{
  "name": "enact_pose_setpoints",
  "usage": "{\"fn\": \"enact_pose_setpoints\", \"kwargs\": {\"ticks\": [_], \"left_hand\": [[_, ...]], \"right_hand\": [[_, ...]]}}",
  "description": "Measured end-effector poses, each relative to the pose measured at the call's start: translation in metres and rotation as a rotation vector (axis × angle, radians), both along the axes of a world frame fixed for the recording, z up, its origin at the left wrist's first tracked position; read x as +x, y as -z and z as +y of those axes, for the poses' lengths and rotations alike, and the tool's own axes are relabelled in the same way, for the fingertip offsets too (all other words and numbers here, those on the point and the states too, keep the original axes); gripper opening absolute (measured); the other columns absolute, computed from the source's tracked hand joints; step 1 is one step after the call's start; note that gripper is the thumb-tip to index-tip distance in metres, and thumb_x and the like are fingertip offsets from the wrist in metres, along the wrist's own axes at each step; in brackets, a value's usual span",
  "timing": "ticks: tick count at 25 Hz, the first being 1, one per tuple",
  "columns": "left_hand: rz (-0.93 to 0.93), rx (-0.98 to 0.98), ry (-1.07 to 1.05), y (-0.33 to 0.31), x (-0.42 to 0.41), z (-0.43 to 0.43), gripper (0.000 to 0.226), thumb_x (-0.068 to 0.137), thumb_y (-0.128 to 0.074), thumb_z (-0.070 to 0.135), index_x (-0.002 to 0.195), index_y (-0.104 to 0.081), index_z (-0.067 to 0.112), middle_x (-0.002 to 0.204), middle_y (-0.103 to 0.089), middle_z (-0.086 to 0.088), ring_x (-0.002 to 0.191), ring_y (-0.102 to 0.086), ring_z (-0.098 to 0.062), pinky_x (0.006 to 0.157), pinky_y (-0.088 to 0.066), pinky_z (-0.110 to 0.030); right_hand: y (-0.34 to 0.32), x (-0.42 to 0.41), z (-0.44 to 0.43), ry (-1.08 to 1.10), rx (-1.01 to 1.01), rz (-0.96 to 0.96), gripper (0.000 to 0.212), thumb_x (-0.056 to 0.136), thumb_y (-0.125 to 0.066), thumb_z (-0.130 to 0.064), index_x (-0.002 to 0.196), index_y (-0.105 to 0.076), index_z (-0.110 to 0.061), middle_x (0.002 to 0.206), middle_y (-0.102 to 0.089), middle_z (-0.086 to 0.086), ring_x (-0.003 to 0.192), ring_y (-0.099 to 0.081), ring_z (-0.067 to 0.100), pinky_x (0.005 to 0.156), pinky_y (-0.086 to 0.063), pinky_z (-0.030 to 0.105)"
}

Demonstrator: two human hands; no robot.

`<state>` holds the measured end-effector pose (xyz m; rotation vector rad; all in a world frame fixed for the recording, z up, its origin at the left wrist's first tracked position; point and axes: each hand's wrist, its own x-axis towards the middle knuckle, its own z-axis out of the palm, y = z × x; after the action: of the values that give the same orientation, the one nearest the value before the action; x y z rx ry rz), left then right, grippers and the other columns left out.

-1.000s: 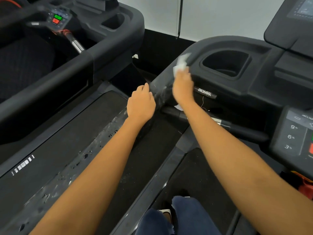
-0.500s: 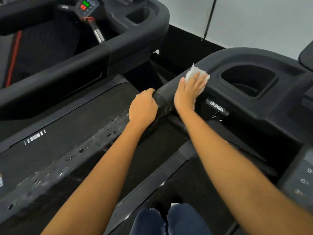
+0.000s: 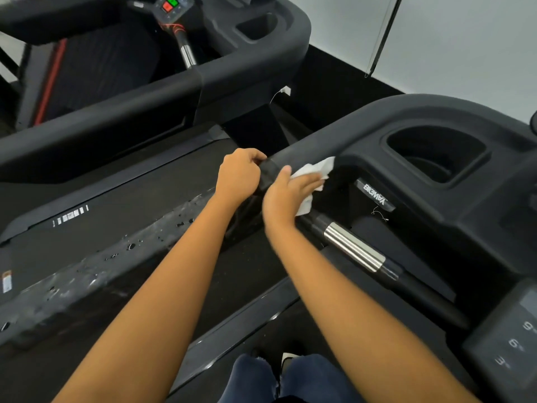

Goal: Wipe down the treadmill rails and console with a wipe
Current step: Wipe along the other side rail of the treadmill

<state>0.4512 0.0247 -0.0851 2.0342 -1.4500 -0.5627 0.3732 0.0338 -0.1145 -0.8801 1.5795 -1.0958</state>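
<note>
Wipe (image 3: 315, 169), white and crumpled, lay under my right grip (image 3: 287, 196), pressed against the inner side of the rail (image 3: 308, 148) just where it met the console (image 3: 377, 112). The fingers (image 3: 309, 181) of that grip were stretched flat over the cloth with the thumb lifted, so it was open and pressing, not pinching. One corner of the cloth stuck out past the fingertips, another hung below the palm. My left grip (image 3: 238, 177) sat just beside the right one, lower down the same rail, its fingers curled round the bar and closed on it.

Below the right grip a black handlebar with a chrome sleeve (image 3: 353, 251) ran down to the right. A cup holder (image 3: 436, 152) was sunk into the console beyond the wipe, with an upside-down label (image 3: 374, 194) under it. A keypad (image 3: 511, 341) showed at the lower right edge. A grey, speckled strip (image 3: 87, 271) ran from the lower left up toward my left grip; I could not tell what it was. A second treadmill (image 3: 203, 80) stood to the left, with red and green buttons (image 3: 170, 4). Knees (image 3: 255, 379) in blue jeans showed at the bottom.
</note>
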Motion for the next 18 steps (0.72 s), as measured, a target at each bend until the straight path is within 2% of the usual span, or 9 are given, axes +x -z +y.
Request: {"fn": "enact_pose_setpoints", "kwargs": {"ticks": [2,6,8,10,12,14,16,17,18], "left_hand": [[0.012,0.015,0.033,0.001,0.004,-0.001,0.046,0.089,-0.034,-0.001,0.118,-0.066,0.018,0.116,-0.066,-0.002,0.106,-0.058,-0.015,0.082,-0.041,-0.021],[0.012,0.013,0.084,0.001,0.008,0.004,0.047,0.09,-0.034,-0.003,0.121,-0.064,0.017,0.119,-0.065,-0.003,0.11,-0.057,-0.016,0.087,-0.041,-0.02],[0.003,0.0,0.087,0.001,0.008,0.009,0.048,0.091,-0.034,-0.005,0.124,-0.062,0.015,0.122,-0.064,-0.004,0.113,-0.057,-0.017,0.09,-0.04,-0.02],[-0.041,-0.015,0.08,0.002,0.009,0.014,0.048,0.091,-0.034,-0.005,0.127,-0.06,0.015,0.122,-0.064,-0.006,0.111,-0.058,-0.02,0.09,-0.043,-0.023],[-0.129,-0.017,0.035,0.004,0.008,0.02,0.045,0.092,-0.034,0.001,0.126,-0.06,0.015,0.118,-0.064,-0.008,0.105,-0.059,-0.025,0.086,-0.047,-0.03],[-0.24,0.009,-0.048,0.004,0.008,0.027,0.036,0.094,-0.035,0.011,0.117,-0.062,0.015,0.109,-0.064,-0.009,0.095,-0.06,-0.03,0.074,-0.047,-0.036],[-0.301,0.087,-0.145,0.001,0.016,0.032,0.027,0.096,-0.037,0.022,0.101,-0.061,0.01,0.095,-0.061,-0.009,0.081,-0.056,-0.028,0.064,-0.039,-0.034],[-0.317,0.133,-0.185,0.001,0.021,0.035,0.029,0.097,-0.036,0.026,0.096,-0.059,0.009,0.09,-0.058,-0.008,0.077,-0.053,-0.026,0.064,-0.036,-0.034],[-0.327,0.174,-0.209,0.0,0.027,0.038,0.033,0.098,-0.035,0.03,0.094,-0.059,0.008,0.088,-0.057,-0.008,0.075,-0.05,-0.026,0.065,-0.036,-0.034]], "right_hand": [[-0.002,0.011,0.013,-0.039,0.034,-0.091,0.077,0.102,-0.034,-0.036,0.149,0.018,-0.005,0.158,0.021,0.012,0.148,0.007,0.027,0.121,-0.008,0.045],[-0.021,-0.006,-0.03,0.097,0.275,-0.132,0.081,0.1,-0.036,-0.042,0.149,0.013,0.0,0.159,0.008,0.018,0.147,0.0,0.034,0.12,-0.011,0.046],[-0.022,-0.03,-0.049,0.169,0.183,-0.111,0.075,0.102,-0.035,-0.035,0.149,0.009,0.004,0.158,0.004,0.023,0.147,-0.005,0.036,0.119,-0.014,0.042],[-0.016,-0.042,-0.052,0.118,0.093,-0.039,0.067,0.105,-0.028,-0.029,0.148,0.009,0.007,0.157,0.009,0.027,0.147,-0.002,0.037,0.118,-0.009,0.038],[-0.011,-0.029,-0.031,-0.046,-0.017,0.332,0.06,0.105,-0.029,-0.023,0.15,0.001,0.003,0.157,0.011,0.025,0.146,0.006,0.039,0.117,-0.003,0.041],[0.003,-0.006,0.005,-0.298,-0.345,0.793,0.053,0.101,-0.036,-0.023,0.15,-0.02,-0.008,0.158,0.001,0.014,0.146,0.005,0.039,0.117,-0.003,0.052],[0.005,-0.002,0.025,-0.564,-0.655,0.958,0.043,0.098,-0.04,-0.023,0.139,-0.041,-0.011,0.149,-0.028,0.007,0.144,-0.015,0.032,0.116,-0.013,0.057],[-0.001,-0.01,0.019,-0.67,-0.795,0.967,0.036,0.098,-0.04,-0.023,0.13,-0.05,-0.01,0.137,-0.045,0.006,0.136,-0.032,0.03,0.112,-0.023,0.056],[-0.007,-0.022,0.001,-0.75,-0.902,1.052,0.032,0.097,-0.041,-0.022,0.12,-0.058,-0.008,0.121,-0.058,0.008,0.121,-0.048,0.03,0.103,-0.036,0.053]]}}
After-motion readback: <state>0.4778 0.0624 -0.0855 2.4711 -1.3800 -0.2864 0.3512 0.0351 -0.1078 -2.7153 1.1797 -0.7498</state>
